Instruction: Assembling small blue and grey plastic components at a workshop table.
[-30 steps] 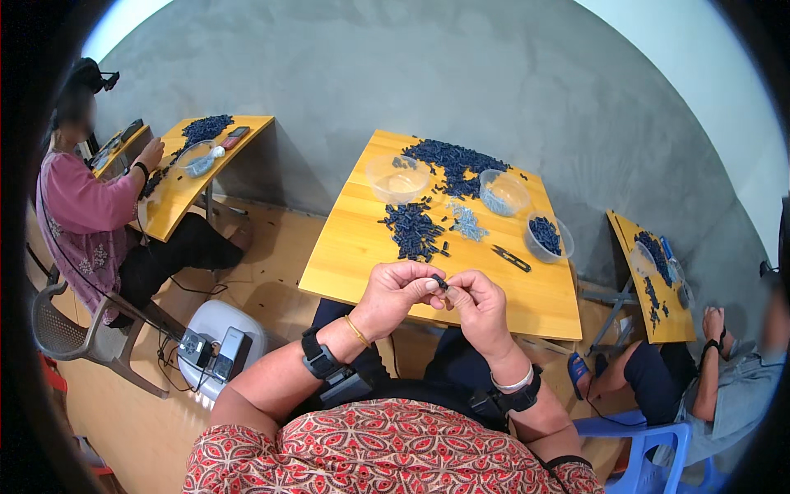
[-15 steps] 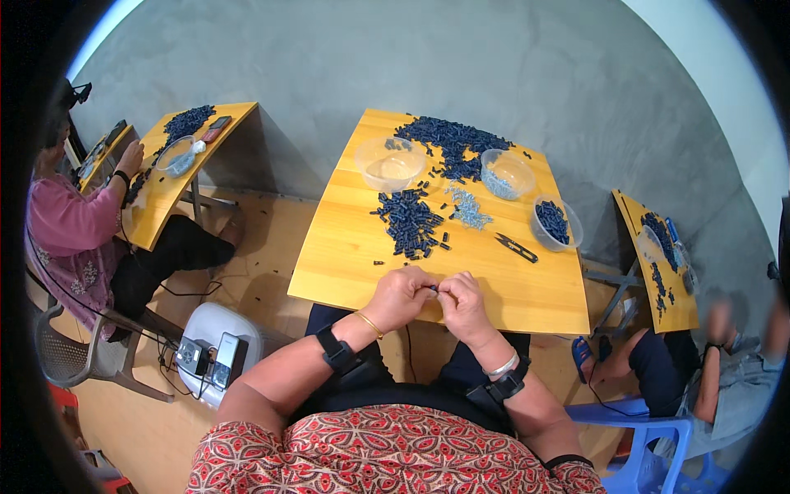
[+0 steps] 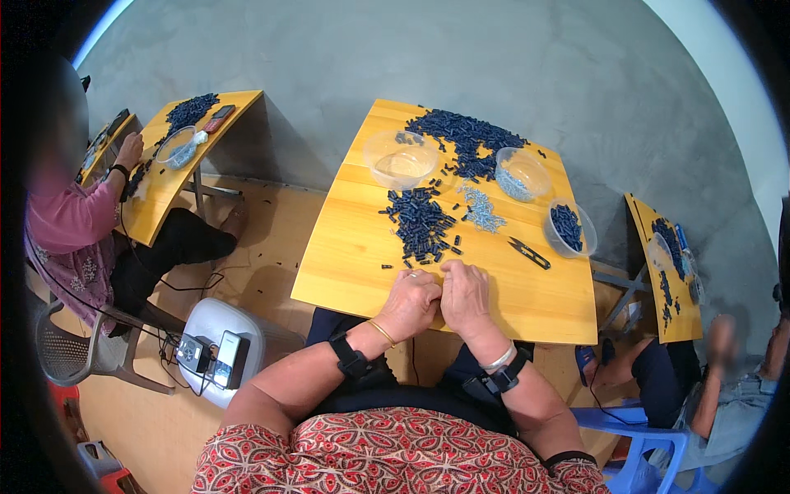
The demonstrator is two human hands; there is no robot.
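My left hand (image 3: 409, 301) and my right hand (image 3: 466, 298) are side by side over the front edge of a yellow wooden table (image 3: 339, 255). Both have their fingers curled closed, and whatever lies between the fingertips is hidden. Just beyond them spreads a pile of small dark blue cylindrical pieces (image 3: 421, 226), with a few loose ones close to my fingers. To the right of that pile lie small pale blue-grey parts (image 3: 480, 211). A pair of black thread snips (image 3: 529, 253) rests to the right of my right hand.
A larger heap of dark pieces (image 3: 469, 136) covers the far side. Clear plastic bowls stand around: one at left (image 3: 380, 174), one with pale parts (image 3: 514, 188), one with dark pieces (image 3: 568, 230). People sit at tables left (image 3: 155, 212) and right (image 3: 685, 328). A white box (image 3: 207, 317) holds devices.
My hands have moved slightly forward, toward the near pile. The small dark piece seen between my fingertips before is now out of sight. The view has shifted a little.
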